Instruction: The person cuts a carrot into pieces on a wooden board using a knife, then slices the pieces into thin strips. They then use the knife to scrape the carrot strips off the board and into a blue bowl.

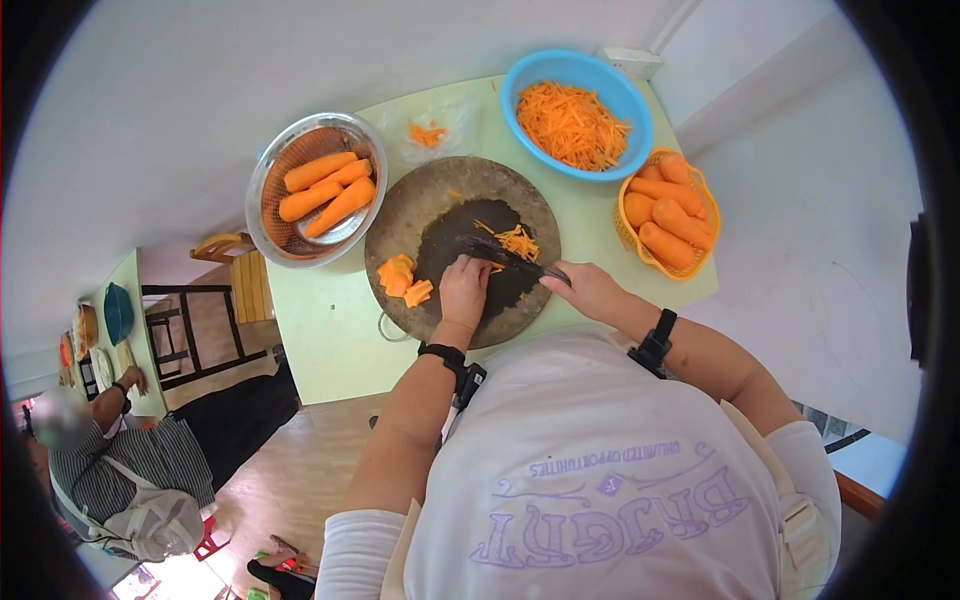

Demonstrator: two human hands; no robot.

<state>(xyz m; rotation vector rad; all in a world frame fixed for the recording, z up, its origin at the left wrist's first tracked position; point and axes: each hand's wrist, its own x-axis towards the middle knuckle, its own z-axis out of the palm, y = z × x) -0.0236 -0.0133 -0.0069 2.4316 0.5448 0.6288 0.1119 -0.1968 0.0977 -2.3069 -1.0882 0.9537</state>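
A round, dark-centred chopping board (400,215) lies on the table in front of me. My right hand (585,290) grips the handle of a dark-bladed kitchen knife (505,254), whose blade points left across the board. Curled fingertips of my left hand (463,295) press down right beside the blade, on carrot that they mostly hide; a bit of orange shows there. Thin carrot shreds (518,242) lie just beyond the knife. Several flat carrot slices (397,275) rest on the board's left side, left of my left hand.
A metal bowl (262,225) with several peeled carrots stands left of the board. Behind are a plastic bag (460,125) with orange bits and a blue basin (640,115) of shredded carrot. A yellow basket (628,235) of carrots stands right. Another person (130,470) works at far left.
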